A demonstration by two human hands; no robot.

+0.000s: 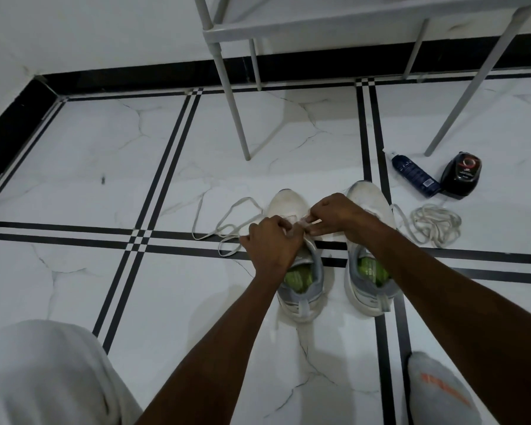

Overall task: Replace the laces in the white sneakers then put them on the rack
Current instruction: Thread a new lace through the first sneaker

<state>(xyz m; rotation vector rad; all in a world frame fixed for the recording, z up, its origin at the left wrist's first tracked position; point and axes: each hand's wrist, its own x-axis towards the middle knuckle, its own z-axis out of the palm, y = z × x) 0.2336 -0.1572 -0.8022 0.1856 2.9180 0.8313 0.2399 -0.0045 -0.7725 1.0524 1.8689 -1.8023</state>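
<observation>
threading now, both hands meet over the left sneaker at centre floor: left hand and right hand each pinch the lace, slack trailing to nine o'clock; rack waits at twelve.

White marble floor, black inlay lines; black skirting; white wall.

A home entryway corner is showing here: white marble-look floor tiles with black inlay stripes are meeting a black skirting, a grey metal shoe rack standing at one o'clock.
</observation>
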